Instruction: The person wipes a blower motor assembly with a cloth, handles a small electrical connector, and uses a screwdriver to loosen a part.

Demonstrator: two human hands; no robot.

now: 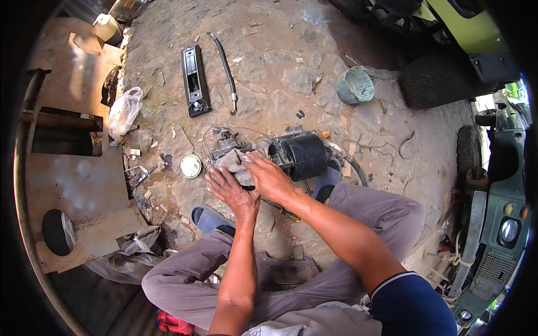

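Observation:
A crumpled grey rag (236, 166) lies over part of a black unit on the ground in front of me. My left hand (234, 193) rests against the rag's near left side, its fingers spread. From the right, my right hand (271, 178) grips the rag's edge, fingers stretched over it. The two hands meet at the thumbs. Just right of them is a black cylindrical housing (307, 155), seemingly part of the same unit. Beyond the rag, a small mechanism with thin wires (225, 134) shows. What lies beneath the rag and palms is hidden.
Further off lie a long black panel (194, 81) and a black hose (225, 70). A round tin (190, 166) sits left of my hands. A green basket (355, 85) stands at the far right, near a tyre (437, 78). Cut brown board (78, 185) borders the left.

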